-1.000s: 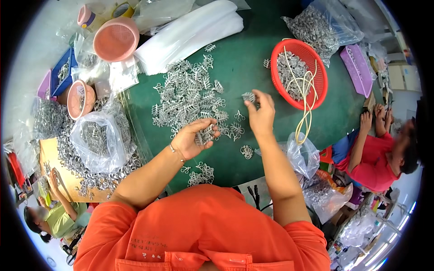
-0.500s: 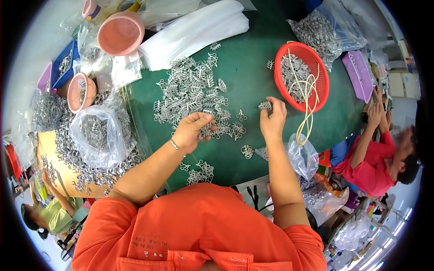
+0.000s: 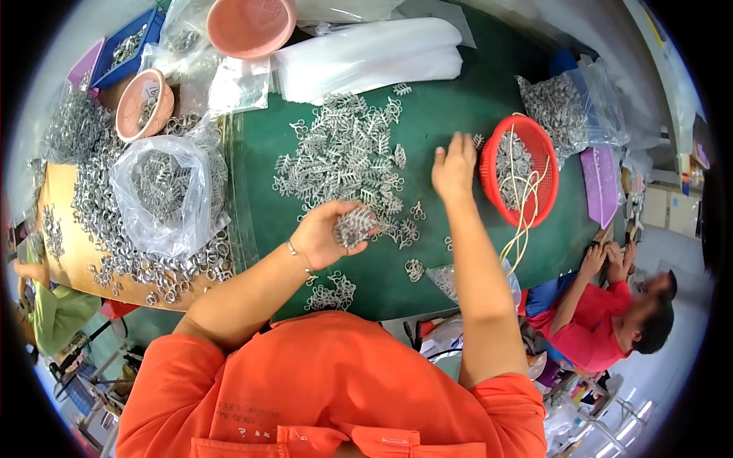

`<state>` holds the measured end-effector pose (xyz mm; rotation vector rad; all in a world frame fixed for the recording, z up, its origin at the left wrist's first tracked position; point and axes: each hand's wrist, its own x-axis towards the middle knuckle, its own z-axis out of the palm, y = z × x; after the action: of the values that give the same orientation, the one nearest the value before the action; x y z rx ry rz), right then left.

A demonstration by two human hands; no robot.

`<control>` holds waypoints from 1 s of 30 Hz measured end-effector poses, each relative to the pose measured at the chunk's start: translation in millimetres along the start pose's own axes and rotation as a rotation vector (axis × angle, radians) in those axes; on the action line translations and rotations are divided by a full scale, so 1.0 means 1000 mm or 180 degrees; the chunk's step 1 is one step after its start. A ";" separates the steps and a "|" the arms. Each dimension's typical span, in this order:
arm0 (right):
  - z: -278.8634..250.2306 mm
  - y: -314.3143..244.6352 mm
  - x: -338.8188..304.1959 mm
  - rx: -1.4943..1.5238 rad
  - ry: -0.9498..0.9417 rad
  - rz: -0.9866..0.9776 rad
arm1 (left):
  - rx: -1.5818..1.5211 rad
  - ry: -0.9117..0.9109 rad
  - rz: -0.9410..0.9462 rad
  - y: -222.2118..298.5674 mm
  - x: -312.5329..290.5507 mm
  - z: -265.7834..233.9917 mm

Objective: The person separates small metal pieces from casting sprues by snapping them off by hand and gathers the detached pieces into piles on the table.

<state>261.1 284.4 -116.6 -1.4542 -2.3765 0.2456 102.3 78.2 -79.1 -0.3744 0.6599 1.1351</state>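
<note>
My left hand [image 3: 324, 237] is closed around a clump of silver fishbone-shaped metal pieces [image 3: 354, 227], just in front of the large pile. That pile of similar metal pieces [image 3: 343, 156] spreads over the green tabletop [image 3: 259, 164]. Farther right, my right hand [image 3: 455, 169] lies beyond the loose pieces with its fingers stretched forward and the thumb apart. Nothing shows in it, though its palm side is hidden. Beside its fingertips sits a single metal piece [image 3: 479, 141], next to a red basket [image 3: 551, 187] with more metal pieces and a pale cord [image 3: 527, 200].
A small heap of pieces [image 3: 332, 292] lies near the front edge. At left, a plastic bag [image 3: 126, 183] of pieces stands among many metal rings [image 3: 172, 275]. White plastic sheeting [image 3: 374, 57] and a pink basket [image 3: 284, 34] are at the back. A person in red [image 3: 588, 324] works at right.
My right hand has moved forward to beside the red basket; the piece it pinched no longer shows. My left hand has turned, exposing its clump. The whole view has shifted.
</note>
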 end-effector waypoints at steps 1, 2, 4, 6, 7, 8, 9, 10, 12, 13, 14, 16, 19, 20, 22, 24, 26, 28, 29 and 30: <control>0.013 0.019 0.011 -0.0437 -0.0002 0.0259 | -0.0014 -0.0064 0.0052 0.001 -0.003 -0.001; 0.029 0.038 0.012 -0.0714 0.0186 0.0257 | 0.0057 -0.0062 0.0072 0.003 -0.007 -0.002; 0.031 0.023 0.016 -0.0882 0.0318 0.0145 | -0.0060 0.0064 0.0157 0.005 -0.019 -0.008; 0.018 0.008 0.009 -0.0332 -0.0095 0.0028 | -0.0142 0.0174 0.0245 0.005 -0.025 -0.016; 0.019 0.015 0.001 0.0151 0.0041 -0.0256 | 0.0044 0.0410 0.0336 0.004 -0.024 -0.013; 0.017 0.015 -0.009 0.0160 0.0083 -0.0382 | 0.0134 0.0174 0.0358 0.002 -0.022 -0.017; 0.012 0.011 -0.018 0.0264 0.0018 -0.0244 | 0.0228 -0.0044 0.0402 0.000 -0.020 -0.023; 0.009 0.012 -0.028 0.0175 0.0186 -0.0117 | 0.0312 -0.0160 0.0368 -0.001 -0.018 -0.024; 0.010 0.028 -0.042 0.0184 0.0202 0.0071 | 0.0399 -0.0266 0.0279 0.000 -0.020 -0.020; 0.001 0.025 -0.046 0.0178 0.0157 0.0240 | 0.0400 -0.0283 0.0200 0.001 -0.022 -0.016; 0.001 0.034 -0.049 0.0240 0.0117 0.0301 | 0.0320 -0.0431 0.0146 0.000 -0.021 -0.018; -0.006 0.014 -0.056 0.1518 -0.0212 0.1143 | 0.0204 -0.0654 0.0059 -0.004 -0.019 -0.024; -0.047 -0.082 -0.088 0.3152 -0.0930 0.1110 | 0.0028 -0.0890 0.0109 -0.008 -0.034 -0.029; -0.056 -0.100 -0.096 0.2930 -0.1186 0.0041 | -0.0244 -0.1151 0.0114 -0.011 -0.037 -0.035; -0.068 -0.124 -0.109 0.2688 -0.1333 -0.1126 | -0.0307 -0.1076 0.0367 -0.008 -0.052 -0.037; -0.078 -0.133 -0.117 0.2905 -0.1260 -0.0966 | -0.0384 -0.0721 0.0827 -0.001 -0.074 -0.038; -0.071 -0.113 -0.126 0.2930 -0.1106 -0.0470 | -0.0323 -0.0335 0.1935 0.020 -0.102 -0.032; -0.063 -0.085 -0.137 0.3079 -0.1125 0.0228 | 0.0725 0.0396 0.3458 0.058 -0.131 -0.038; -0.058 -0.073 -0.144 0.2993 -0.1076 0.0278 | 0.1508 0.1428 0.4294 0.076 -0.140 -0.040; -0.055 -0.062 -0.149 0.2937 -0.1108 0.0444 | 0.2763 0.2765 0.4901 0.095 -0.147 -0.055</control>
<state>292.3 122.2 -75.0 -1.1427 -1.9006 1.4936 -39.8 -21.7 -19.6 0.5981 2.3269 1.9007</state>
